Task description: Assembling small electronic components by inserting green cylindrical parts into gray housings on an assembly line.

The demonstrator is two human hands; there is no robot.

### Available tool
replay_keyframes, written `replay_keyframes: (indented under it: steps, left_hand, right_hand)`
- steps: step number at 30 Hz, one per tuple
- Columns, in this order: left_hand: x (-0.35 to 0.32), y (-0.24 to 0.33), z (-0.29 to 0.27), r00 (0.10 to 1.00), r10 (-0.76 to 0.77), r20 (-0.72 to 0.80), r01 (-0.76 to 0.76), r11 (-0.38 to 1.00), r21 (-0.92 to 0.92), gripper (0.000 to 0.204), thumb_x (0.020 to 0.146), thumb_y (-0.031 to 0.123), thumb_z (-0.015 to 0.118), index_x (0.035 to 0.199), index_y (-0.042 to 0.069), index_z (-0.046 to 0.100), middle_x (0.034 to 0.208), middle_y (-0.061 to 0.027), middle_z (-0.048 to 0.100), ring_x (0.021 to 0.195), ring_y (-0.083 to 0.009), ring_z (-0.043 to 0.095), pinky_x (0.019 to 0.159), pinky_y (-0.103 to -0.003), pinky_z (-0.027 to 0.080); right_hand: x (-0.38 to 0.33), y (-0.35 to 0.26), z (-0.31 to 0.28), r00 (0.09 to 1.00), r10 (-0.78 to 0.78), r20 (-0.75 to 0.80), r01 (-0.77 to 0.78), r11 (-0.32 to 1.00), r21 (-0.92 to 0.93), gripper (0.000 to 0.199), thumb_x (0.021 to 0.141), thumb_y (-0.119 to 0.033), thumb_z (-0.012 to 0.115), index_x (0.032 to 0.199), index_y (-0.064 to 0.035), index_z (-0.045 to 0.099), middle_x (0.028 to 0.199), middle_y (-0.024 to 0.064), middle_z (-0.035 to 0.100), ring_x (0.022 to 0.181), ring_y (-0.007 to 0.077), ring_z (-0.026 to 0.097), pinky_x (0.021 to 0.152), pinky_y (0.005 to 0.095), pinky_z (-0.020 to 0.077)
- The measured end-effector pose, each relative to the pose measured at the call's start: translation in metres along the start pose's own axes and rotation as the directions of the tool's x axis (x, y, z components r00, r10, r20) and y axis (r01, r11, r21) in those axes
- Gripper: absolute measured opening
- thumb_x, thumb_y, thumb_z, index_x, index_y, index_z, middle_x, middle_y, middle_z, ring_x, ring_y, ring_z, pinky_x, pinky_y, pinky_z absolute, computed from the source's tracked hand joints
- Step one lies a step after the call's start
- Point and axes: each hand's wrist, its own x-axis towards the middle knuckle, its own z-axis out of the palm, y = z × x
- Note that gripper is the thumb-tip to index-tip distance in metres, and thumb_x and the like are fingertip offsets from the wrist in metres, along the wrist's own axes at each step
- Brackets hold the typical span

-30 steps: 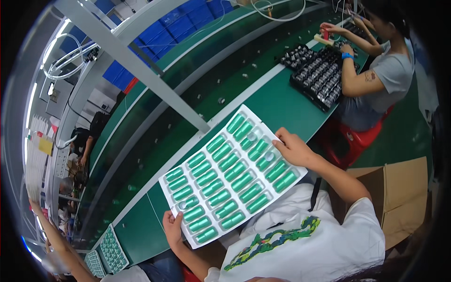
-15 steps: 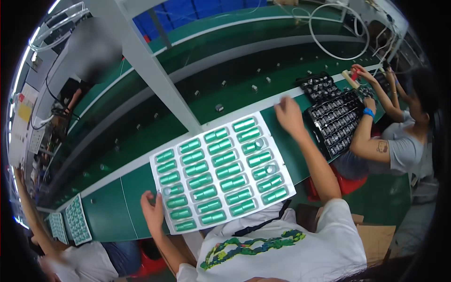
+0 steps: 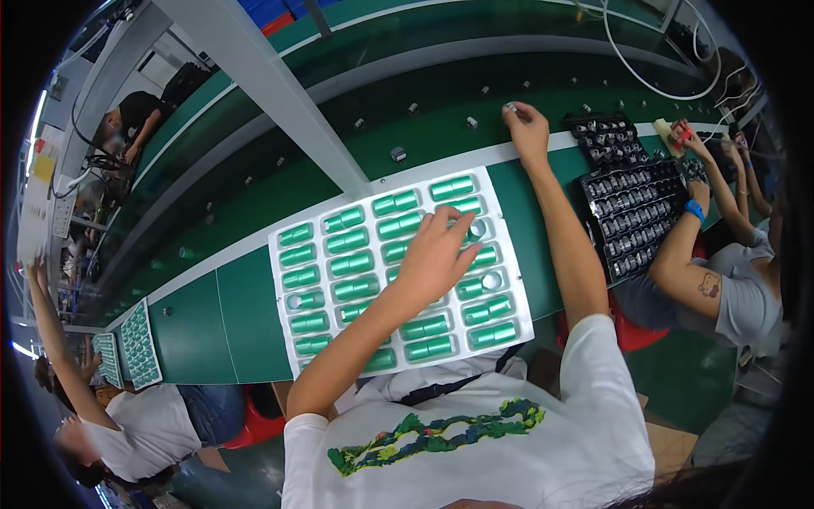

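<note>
Your white tray (image 3: 462, 346) sits on the green bench (image 3: 250, 327), shiny metallic-green tubes (image 3: 489, 310) in four columns. Left hand (image 3: 437, 254)'s half-curled over it, can't tell if gripping; right hand (image 3: 527, 136)'s pinching a small pale bit (image 3: 510, 108).

Hands (image 3: 432, 261) (image 3: 530, 136) apart, right farther forward

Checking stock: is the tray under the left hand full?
Full where visible: the tray has green pieces in every exposed pocket; the left hand hides some.
</note>
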Motion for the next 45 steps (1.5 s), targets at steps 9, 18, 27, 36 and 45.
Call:
replay_keyframes:
  steps: [9,18,27,36,45]
  left_hand:
    - [0.002,0.007,0.001,0.991,-0.103,-0.084,0.086,0.978,-0.192,0.034,0.088,0.013,0.071,0.117,-0.002,0.061,0.126,-0.0164,0.059,0.114,-0.0322,0.057,0.094,-0.042,0.049]
    - [-0.081,-0.003,-0.04,0.874,-0.484,0.047,0.109,0.101,-0.989,0.05,0.09,-0.002,0.067,0.138,-0.001,0.053,0.132,-0.02,0.058,0.122,-0.0263,0.06,0.1,-0.035,0.053]
    - [-0.11,-0.001,-0.046,0.836,-0.525,0.163,0.1,-0.145,-0.984,0.04,0.1,0.007,0.054,0.14,0.001,0.051,0.135,-0.0223,0.057,0.125,-0.0325,0.058,0.106,-0.044,0.051]
    - [-0.108,0.003,-0.041,0.731,-0.678,0.071,-0.142,-0.253,-0.957,0.039,0.1,0.001,0.053,0.139,0.0,0.051,0.138,-0.0212,0.056,0.123,-0.0268,0.06,0.104,-0.038,0.052]
    - [-0.113,-0.004,-0.019,0.739,-0.657,-0.151,-0.258,-0.07,-0.964,0.031,0.096,-0.003,0.058,0.127,0.002,0.061,0.135,-0.0188,0.058,0.114,-0.0223,0.064,0.097,-0.038,0.056]
  right_hand:
    - [-0.096,-0.065,-0.041,0.889,0.132,0.439,-0.458,0.29,0.84,0.038,0.104,-0.013,0.049,0.135,0.0095,0.049,0.11,0.0119,0.061,0.104,0.0216,0.06,0.095,0.0344,0.0523]
    - [-0.147,-0.097,-0.02,0.761,0.021,0.649,-0.564,0.517,0.644,0.033,0.096,-0.003,0.062,0.128,0.0041,0.058,0.112,0.0129,0.066,0.104,0.0191,0.065,0.09,0.0268,0.055]
    - [-0.207,-0.165,-0.018,0.709,-0.202,0.676,-0.155,0.89,0.428,0.046,0.077,0.012,0.077,0.121,0.0051,0.065,0.115,0.0152,0.062,0.1,0.0176,0.065,0.085,0.0286,0.0576]
    - [-0.246,-0.199,-0.019,0.57,-0.565,0.597,0.532,0.807,0.256,0.039,0.073,0.001,0.085,0.108,0.0042,0.069,0.104,0.0173,0.069,0.09,0.0252,0.071,0.075,0.0316,0.0589]
    - [-0.248,-0.196,-0.015,0.719,-0.38,0.581,0.294,0.925,0.24,0.038,0.075,0.004,0.083,0.11,0.0053,0.069,0.104,0.0172,0.069,0.091,0.0225,0.071,0.077,0.0297,0.0581]
